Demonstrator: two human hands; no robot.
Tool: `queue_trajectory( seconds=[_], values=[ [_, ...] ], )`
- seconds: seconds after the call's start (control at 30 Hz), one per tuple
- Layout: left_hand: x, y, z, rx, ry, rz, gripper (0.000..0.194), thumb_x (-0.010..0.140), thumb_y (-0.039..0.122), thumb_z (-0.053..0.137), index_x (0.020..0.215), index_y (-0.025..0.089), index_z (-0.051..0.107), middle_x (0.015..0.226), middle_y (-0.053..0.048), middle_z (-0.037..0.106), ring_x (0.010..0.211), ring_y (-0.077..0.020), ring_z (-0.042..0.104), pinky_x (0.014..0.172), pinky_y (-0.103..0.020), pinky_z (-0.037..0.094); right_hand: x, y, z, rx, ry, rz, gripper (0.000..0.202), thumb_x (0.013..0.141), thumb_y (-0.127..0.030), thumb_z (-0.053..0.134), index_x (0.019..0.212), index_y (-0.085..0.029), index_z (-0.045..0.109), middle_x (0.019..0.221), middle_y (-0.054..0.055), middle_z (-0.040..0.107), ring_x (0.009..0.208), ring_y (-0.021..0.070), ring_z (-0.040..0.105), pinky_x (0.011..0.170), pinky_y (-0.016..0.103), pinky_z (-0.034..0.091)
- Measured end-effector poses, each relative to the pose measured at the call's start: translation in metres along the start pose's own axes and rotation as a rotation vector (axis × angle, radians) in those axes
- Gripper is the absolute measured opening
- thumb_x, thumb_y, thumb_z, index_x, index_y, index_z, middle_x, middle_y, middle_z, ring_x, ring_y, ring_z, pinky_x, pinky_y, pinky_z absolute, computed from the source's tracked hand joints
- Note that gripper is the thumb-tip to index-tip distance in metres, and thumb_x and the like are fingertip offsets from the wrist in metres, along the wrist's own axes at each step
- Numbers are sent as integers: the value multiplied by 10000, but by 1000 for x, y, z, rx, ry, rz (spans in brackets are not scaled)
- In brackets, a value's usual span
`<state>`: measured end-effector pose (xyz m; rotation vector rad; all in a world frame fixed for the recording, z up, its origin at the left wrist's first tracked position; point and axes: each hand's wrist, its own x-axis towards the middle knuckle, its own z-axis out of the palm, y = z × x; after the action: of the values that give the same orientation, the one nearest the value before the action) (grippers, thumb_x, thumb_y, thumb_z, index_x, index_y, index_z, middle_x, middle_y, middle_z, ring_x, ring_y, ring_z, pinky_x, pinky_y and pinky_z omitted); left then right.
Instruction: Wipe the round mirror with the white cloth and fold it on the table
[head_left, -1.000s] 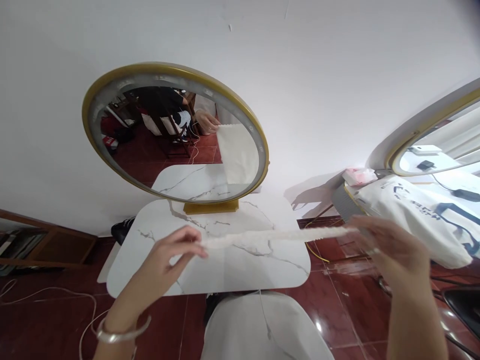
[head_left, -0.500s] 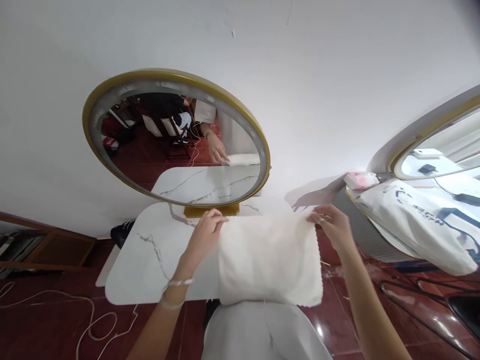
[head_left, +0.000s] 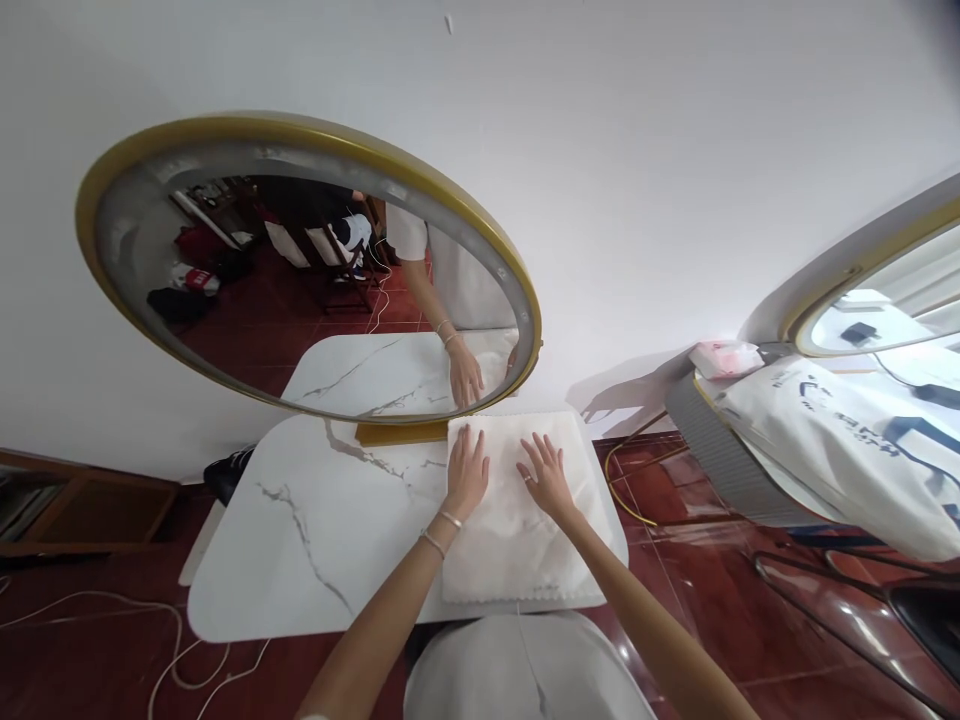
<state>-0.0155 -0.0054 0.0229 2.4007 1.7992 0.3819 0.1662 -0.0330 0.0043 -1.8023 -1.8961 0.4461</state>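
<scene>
A white cloth (head_left: 517, 545) with a scalloped edge lies flat on the right part of a white marble-patterned table (head_left: 300, 540). My left hand (head_left: 469, 475) rests palm down on the cloth's left side, fingers stretched out. On the cloth's upper right part, my right hand (head_left: 549, 480) lies flat with its fingers spread. Neither hand grips the fabric. Two bracelets circle my left wrist, and a ring shows on my right hand.
A gold-rimmed oval mirror (head_left: 315, 125) stands at the table's back. To the right, a ribbed side table (head_left: 709, 450) holds a printed white bag (head_left: 832, 430) and a pink-white packet (head_left: 724, 358). White cables (head_left: 176, 630) lie on the red floor.
The cloth has come down from being held up at its two upper corners to lying on the table. Both hands have let go of the corners and moved inward onto it.
</scene>
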Motion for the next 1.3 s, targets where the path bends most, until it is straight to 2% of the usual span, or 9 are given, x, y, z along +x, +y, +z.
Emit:
queue_trajectory(
  seconds=[0.23,0.4,0.57,0.67,0.87,0.97,1.1,1.2,1.3],
  values=[
    [46,4,7,43,21,-174,592,928,432,451,1430,119,426,1478,-214,418,1383,-365,361,1130,-547,275,52,9,14,-236,-53,17,524,972,-418,321,1485,-308,336,1588,69,235,1470,305,147,1101,708,25],
    [89,-1,11,36,-46,-234,433,953,396,416,1237,134,611,1233,-186,643,1203,-340,553,1020,-498,415,92,17,15,-309,-80,-6,536,974,-443,319,1492,-306,313,1594,51,221,1472,287,131,1114,686,14],
    [121,-2,19,14,-88,-239,415,974,326,363,1049,58,671,1017,-191,708,1005,-302,662,902,-408,495,123,20,11,-340,-101,-3,523,978,-464,316,1466,-284,371,1566,79,295,1461,305,154,1110,690,25],
    [102,3,15,-8,-63,-148,431,995,283,296,1178,73,625,1208,-183,649,1162,-285,596,1031,-420,417,107,20,8,-347,-105,10,532,981,-457,305,1481,-281,344,1579,78,264,1464,301,150,1121,668,68],
    [19,8,11,-5,34,61,496,958,325,435,1450,271,411,1562,-89,321,1461,-268,243,1185,-506,201,25,23,5,-355,-26,-73,546,979,-468,318,1503,-317,296,1592,49,231,1467,276,167,1153,591,110],
    [11,11,14,20,26,71,514,954,349,438,1461,269,397,1575,-95,290,1468,-274,219,1183,-518,194,21,30,2,-368,9,-23,552,971,-494,333,1491,-312,327,1584,64,252,1462,282,187,1157,585,110],
    [54,22,16,15,-70,-36,494,944,302,446,1435,246,442,1464,-121,471,1362,-307,411,1137,-531,277,69,42,-5,-390,-2,112,546,971,-510,321,1480,-315,346,1585,77,244,1460,309,170,1119,665,83],
    [100,31,19,-7,-139,-119,417,955,217,383,1320,137,568,1206,-180,657,1161,-325,586,1016,-506,414,112,49,-9,-385,-64,131,530,970,-507,325,1461,-316,380,1563,82,298,1439,325,214,1100,678,136],
    [121,38,20,-31,-145,-73,417,960,149,323,1271,115,599,1151,-166,682,1133,-292,604,998,-448,442,129,52,-14,-385,-65,129,513,976,-501,303,1427,-295,436,1527,101,362,1410,329,275,1096,662,184]
  ],
)
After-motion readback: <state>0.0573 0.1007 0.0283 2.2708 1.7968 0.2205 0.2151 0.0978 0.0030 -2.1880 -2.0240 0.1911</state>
